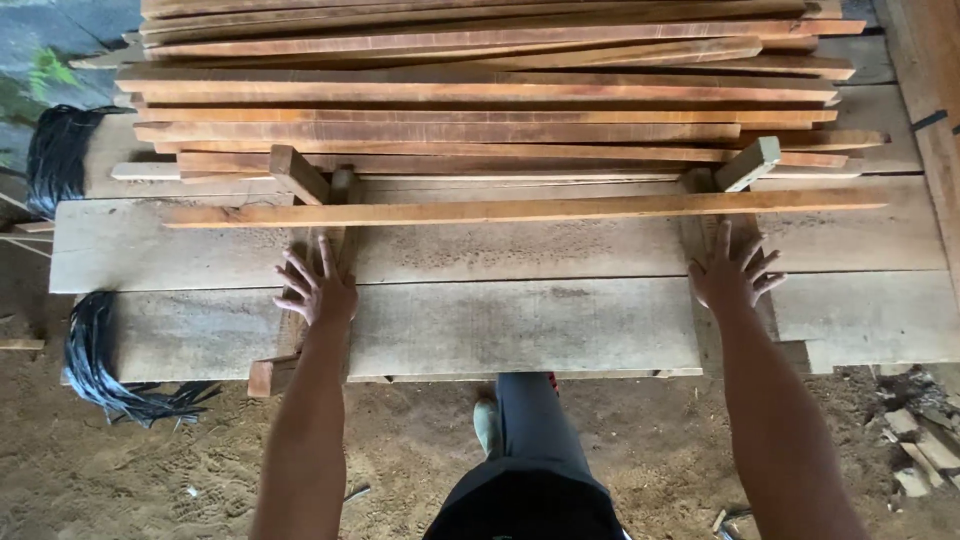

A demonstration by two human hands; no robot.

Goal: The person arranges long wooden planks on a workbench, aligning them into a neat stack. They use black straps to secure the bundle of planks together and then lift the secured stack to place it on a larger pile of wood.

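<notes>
Left hand [318, 288] and right hand [733, 272], both open and empty, rest flat on the wide plank [520, 250]. The loose strip [525, 209] lies crosswise just beyond both, equally near.

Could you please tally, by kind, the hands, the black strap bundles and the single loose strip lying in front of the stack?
Hands: 2, left hand and right hand
Black strap bundles: 2, upper bundle and lower bundle
Loose strip: 1
Total: 5
</notes>
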